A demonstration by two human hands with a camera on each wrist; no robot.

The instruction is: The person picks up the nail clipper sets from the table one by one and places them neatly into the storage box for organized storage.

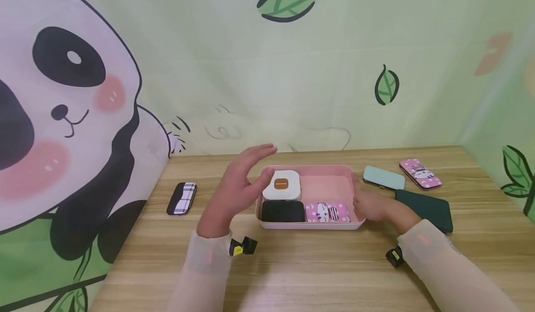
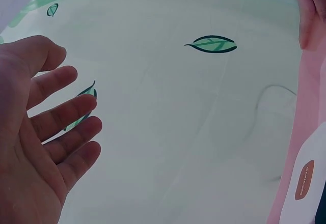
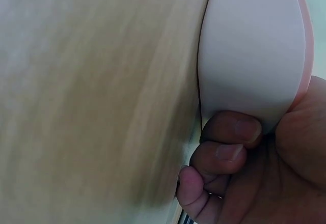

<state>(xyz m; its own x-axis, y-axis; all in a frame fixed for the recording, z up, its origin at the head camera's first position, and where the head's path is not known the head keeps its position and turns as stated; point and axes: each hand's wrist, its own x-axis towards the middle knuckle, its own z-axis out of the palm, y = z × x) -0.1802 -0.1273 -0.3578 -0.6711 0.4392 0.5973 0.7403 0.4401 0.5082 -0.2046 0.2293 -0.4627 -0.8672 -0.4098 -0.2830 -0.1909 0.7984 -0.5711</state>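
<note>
My right hand (image 1: 372, 203) grips the right end of a shallow tray (image 1: 326, 187), pink inside and white outside. In the right wrist view its fingers curl against the white outer wall, with the thumb side at the pink rim. My left hand (image 1: 240, 186) is raised by the tray's left end, fingers spread and holding nothing. Inside the tray, a white rounded case (image 1: 282, 185) with a brown label lies at the back left. In front of it is a black case (image 1: 283, 211), and beside that a pink cat-patterned case (image 1: 327, 212).
Right of the tray lie a pale mint case (image 1: 383, 177), another pink patterned case (image 1: 420, 173) and a dark green case (image 1: 426, 210), partly behind the right forearm. A black-and-plaid case (image 1: 181, 198) lies left on the wooden table (image 1: 292, 270). A printed cloth (image 1: 317, 70) hangs behind.
</note>
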